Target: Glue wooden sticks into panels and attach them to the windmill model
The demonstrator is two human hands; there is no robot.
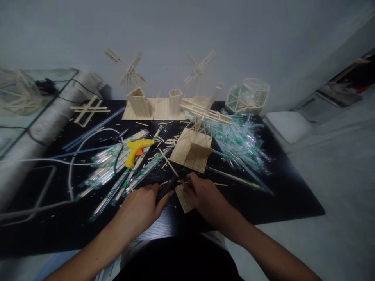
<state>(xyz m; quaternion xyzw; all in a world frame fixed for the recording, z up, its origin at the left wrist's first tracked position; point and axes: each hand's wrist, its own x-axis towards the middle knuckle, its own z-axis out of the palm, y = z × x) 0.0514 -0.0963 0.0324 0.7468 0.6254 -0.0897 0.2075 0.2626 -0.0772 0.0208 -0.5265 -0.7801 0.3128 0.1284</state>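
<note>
At the near edge of the black table, my left hand [143, 203] is closed around a dark, black-handled tool [167, 189]; its kind is hard to make out. The tool's far end reaches toward my right hand [202, 195], whose fingers are closed on a small panel of wooden sticks [184, 200]. Those fingertips partly hide the panel's upper end. Just beyond my hands stands a windmill model [202, 117] of pale sticks on a square stick base [180, 154], with a short upright panel [197, 155] at its front.
A yellow glue gun [135, 150] lies left of centre on wrapped chopsticks [102, 171]. Empty plastic wrappers [240, 136] heap at the right. More stick models [137, 103] line the wall, and a faceted stick frame [249, 95] stands back right. A white cable [71, 171] loops at the left.
</note>
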